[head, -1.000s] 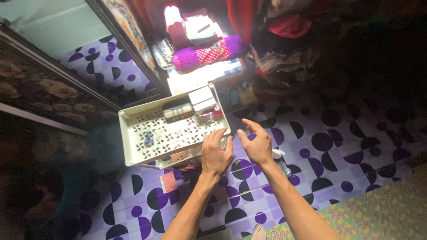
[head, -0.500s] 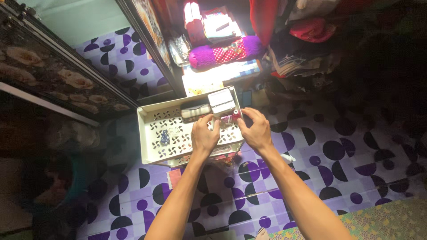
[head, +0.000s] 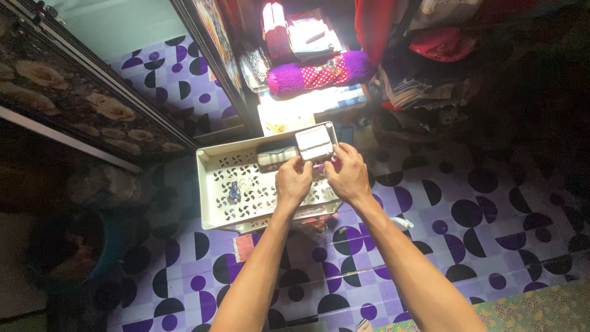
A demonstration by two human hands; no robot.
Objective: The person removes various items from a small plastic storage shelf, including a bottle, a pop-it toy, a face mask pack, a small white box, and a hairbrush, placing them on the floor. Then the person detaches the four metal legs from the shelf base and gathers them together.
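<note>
A cream perforated plastic tray (head: pixel 209 184) tops a small rack on the purple patterned floor. At its far right end lie a white box (head: pixel 314 142) and a striped pouch (head: pixel 276 157). A small blue object (head: pixel 234 194) sits near the tray's middle. My left hand (head: pixel 294 182) hovers over the right part of the tray with its fingers curled down just below the pouch; what they touch is hidden. My right hand (head: pixel 347 174) is beside it at the tray's right corner, fingers pinched around a small red item (head: pixel 335 162) under the white box.
Beyond the tray lie a purple bolster pillow (head: pixel 319 71) and a heap of clothes (head: pixel 424 80). A dark door frame (head: pixel 209 55) runs up the left. A blue bucket (head: pixel 74 246) stands at the left, a small white bottle (head: pixel 402 222) and a pink paper (head: pixel 244 247) lie on the tiles, and a green mat (head: pixel 541 307) fills the bottom right.
Both hands moved forward from the tray's near edge to its far right corner and closed in under the white box. The view shifted slightly, so the tray sits further right in frame.
</note>
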